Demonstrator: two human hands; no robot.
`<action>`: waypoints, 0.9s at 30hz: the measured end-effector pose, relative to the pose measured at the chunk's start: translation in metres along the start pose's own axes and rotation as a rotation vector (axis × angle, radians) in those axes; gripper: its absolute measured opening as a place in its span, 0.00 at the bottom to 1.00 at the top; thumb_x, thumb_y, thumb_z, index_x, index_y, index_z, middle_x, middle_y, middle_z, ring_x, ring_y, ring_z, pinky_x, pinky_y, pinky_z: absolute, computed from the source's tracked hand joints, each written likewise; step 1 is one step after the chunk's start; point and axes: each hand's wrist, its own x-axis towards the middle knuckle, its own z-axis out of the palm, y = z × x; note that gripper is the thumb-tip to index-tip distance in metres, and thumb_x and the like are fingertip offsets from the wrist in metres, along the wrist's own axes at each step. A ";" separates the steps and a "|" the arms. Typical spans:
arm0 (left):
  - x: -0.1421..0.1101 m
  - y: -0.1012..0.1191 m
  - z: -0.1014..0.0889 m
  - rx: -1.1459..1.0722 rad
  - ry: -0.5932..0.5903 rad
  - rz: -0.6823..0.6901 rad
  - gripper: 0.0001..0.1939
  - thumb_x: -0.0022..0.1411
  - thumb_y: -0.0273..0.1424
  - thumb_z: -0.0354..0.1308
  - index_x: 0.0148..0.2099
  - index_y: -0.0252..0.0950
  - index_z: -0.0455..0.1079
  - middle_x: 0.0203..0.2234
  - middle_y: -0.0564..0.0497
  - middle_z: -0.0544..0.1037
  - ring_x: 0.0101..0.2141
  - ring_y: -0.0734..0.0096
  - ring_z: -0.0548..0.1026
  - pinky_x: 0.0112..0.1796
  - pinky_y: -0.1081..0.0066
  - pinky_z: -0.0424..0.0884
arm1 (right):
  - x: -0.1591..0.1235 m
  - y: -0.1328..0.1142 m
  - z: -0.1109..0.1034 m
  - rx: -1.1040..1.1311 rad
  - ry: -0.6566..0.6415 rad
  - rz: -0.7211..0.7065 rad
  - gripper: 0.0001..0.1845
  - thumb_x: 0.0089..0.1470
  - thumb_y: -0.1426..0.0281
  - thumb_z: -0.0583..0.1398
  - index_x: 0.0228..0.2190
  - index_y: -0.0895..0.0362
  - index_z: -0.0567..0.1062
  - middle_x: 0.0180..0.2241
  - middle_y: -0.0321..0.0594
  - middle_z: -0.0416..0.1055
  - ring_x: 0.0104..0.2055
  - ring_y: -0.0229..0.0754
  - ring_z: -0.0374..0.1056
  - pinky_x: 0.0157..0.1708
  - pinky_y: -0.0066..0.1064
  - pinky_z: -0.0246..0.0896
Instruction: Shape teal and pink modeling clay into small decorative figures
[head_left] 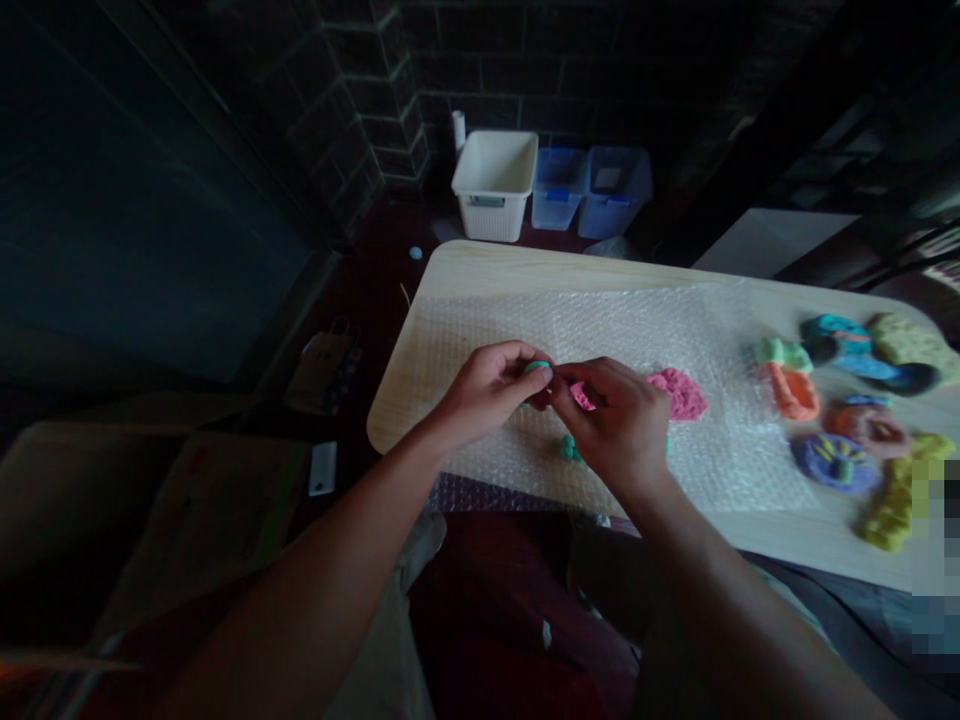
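Note:
My left hand [499,385] is closed on a small piece of green modelling clay [537,366], held between thumb and fingers above the table. Touching its fingertips, my right hand [619,420] is pinched shut; what lies between those fingers is too small to make out. A lumpy mass of pink modelling clay [682,394] rests on the bubble wrap [622,325], partly behind my right hand. Under that hand, a green clay lump [571,447] shows at its left edge, and the rest is hidden.
Several coloured clay shapes lie at the table's right end, among them an orange and green piece [793,388] and a purple disc [836,462]. A white bin [495,185] and blue boxes [615,190] stand beyond the wooden table [487,262]. Cardboard [202,500] is at left.

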 end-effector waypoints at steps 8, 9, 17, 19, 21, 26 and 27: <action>-0.002 0.007 0.004 0.172 0.051 0.058 0.05 0.59 0.30 0.65 0.37 0.34 0.73 0.24 0.53 0.76 0.24 0.75 0.74 0.26 0.75 0.68 | -0.001 0.006 0.007 0.010 -0.017 0.143 0.06 0.56 0.66 0.68 0.33 0.55 0.85 0.23 0.36 0.76 0.23 0.38 0.65 0.25 0.31 0.58; -0.002 0.007 0.006 0.189 0.060 0.066 0.05 0.58 0.29 0.65 0.36 0.34 0.73 0.24 0.54 0.76 0.23 0.76 0.73 0.25 0.75 0.66 | -0.001 0.006 0.009 0.064 0.007 0.182 0.06 0.55 0.66 0.68 0.32 0.56 0.85 0.22 0.36 0.76 0.22 0.37 0.64 0.23 0.30 0.56; 0.007 0.007 -0.012 0.436 0.252 0.172 0.04 0.53 0.25 0.64 0.34 0.36 0.75 0.25 0.54 0.77 0.26 0.74 0.73 0.26 0.75 0.65 | 0.009 0.008 0.001 0.159 0.175 0.316 0.03 0.46 0.72 0.67 0.27 0.57 0.82 0.21 0.36 0.75 0.21 0.35 0.63 0.21 0.29 0.56; 0.011 0.006 -0.029 0.393 0.400 0.172 0.02 0.54 0.26 0.63 0.33 0.36 0.74 0.21 0.55 0.75 0.23 0.74 0.72 0.25 0.74 0.66 | 0.014 0.016 -0.007 0.193 0.256 0.336 0.03 0.45 0.72 0.68 0.27 0.57 0.82 0.22 0.36 0.74 0.22 0.34 0.62 0.21 0.29 0.55; 0.016 0.003 -0.045 0.326 0.497 0.215 0.02 0.56 0.27 0.63 0.33 0.36 0.72 0.21 0.55 0.75 0.23 0.74 0.73 0.27 0.74 0.69 | 0.017 0.024 -0.012 0.350 0.301 0.370 0.05 0.49 0.71 0.67 0.31 0.57 0.83 0.26 0.36 0.75 0.22 0.33 0.61 0.21 0.28 0.54; 0.020 -0.014 -0.060 0.484 0.438 0.166 0.08 0.61 0.33 0.67 0.42 0.37 0.75 0.33 0.48 0.84 0.32 0.68 0.81 0.34 0.71 0.75 | 0.019 0.032 -0.009 0.743 0.087 0.502 0.11 0.56 0.62 0.72 0.34 0.56 0.83 0.27 0.34 0.69 0.23 0.31 0.57 0.20 0.25 0.53; 0.020 -0.017 -0.059 0.558 0.416 0.162 0.08 0.62 0.34 0.67 0.42 0.37 0.75 0.35 0.47 0.85 0.34 0.67 0.82 0.36 0.70 0.75 | 0.019 0.030 -0.008 0.799 0.069 0.519 0.13 0.54 0.60 0.73 0.32 0.56 0.82 0.26 0.33 0.68 0.23 0.31 0.57 0.20 0.24 0.54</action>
